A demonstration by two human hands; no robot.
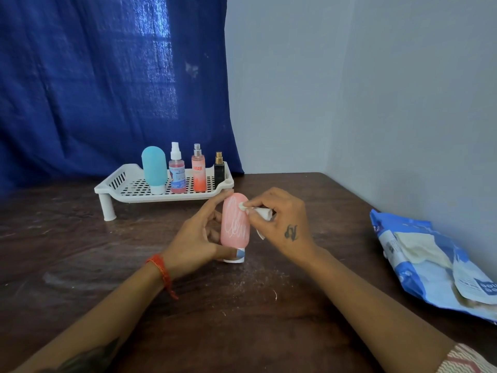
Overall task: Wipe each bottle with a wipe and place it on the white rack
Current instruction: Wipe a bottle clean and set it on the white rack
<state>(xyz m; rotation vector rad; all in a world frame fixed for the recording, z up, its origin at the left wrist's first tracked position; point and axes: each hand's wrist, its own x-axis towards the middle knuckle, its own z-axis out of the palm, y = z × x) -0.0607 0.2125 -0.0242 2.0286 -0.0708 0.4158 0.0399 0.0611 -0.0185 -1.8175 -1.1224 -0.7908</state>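
A pink bottle (234,226) with white script stands cap-down on the dark wooden table (80,251). My left hand (197,235) grips it from the left, thumb at its white cap. My right hand (279,219) pinches a white wipe (256,210) and presses it against the bottle's upper front. Behind stands the white rack (129,188), holding a teal bottle (154,166), a pink spray bottle (177,170), an orange spray bottle (199,170) and a small dark bottle (219,169) in a row.
A blue pack of wipes (430,262) lies open at the right, by the grey wall. A blue curtain (107,76) hangs behind the rack. White crumbs are scattered on the table in front of the pink bottle.
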